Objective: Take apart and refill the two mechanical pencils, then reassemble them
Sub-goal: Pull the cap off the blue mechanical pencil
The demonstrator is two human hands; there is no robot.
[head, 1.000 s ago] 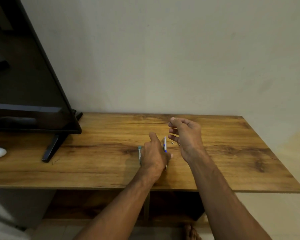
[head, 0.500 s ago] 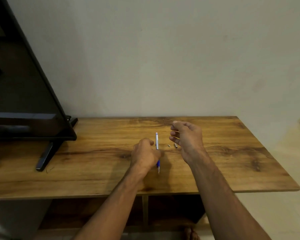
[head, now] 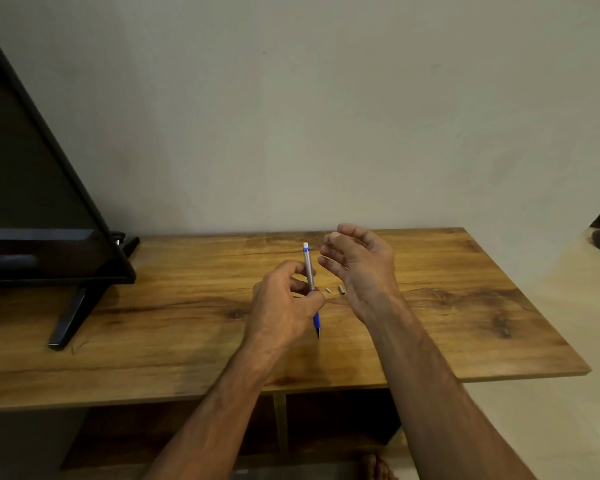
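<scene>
- Your left hand (head: 284,303) is closed around a mechanical pencil (head: 309,271), gripping it about the middle of its barrel.
- The pencil stands nearly upright above the middle of the wooden surface (head: 153,327): white eraser end up and toward the far side, blue grip and dark tip pointing down toward the near side.
- The silver upper barrel rises clear of your fingers; the blue grip shows below them, and the tip hangs just over the wood.
- Your right hand (head: 361,268) is just to the right of the pencil, apart from it, loosely cupped with the fingers curled and the thumb raised. Whether anything small is pinched at its fingertips cannot be told.
- Two small loose parts lie on the surface between your hands: a pale short piece (head: 327,290) and, just right of it, a darker metal sleeve (head: 341,289), close beside your right wrist.
- At far left, a black television (head: 32,209) stands on the same surface, its stand foot (head: 68,317) angled toward the near edge.
- A second pencil is not identifiable here.
</scene>
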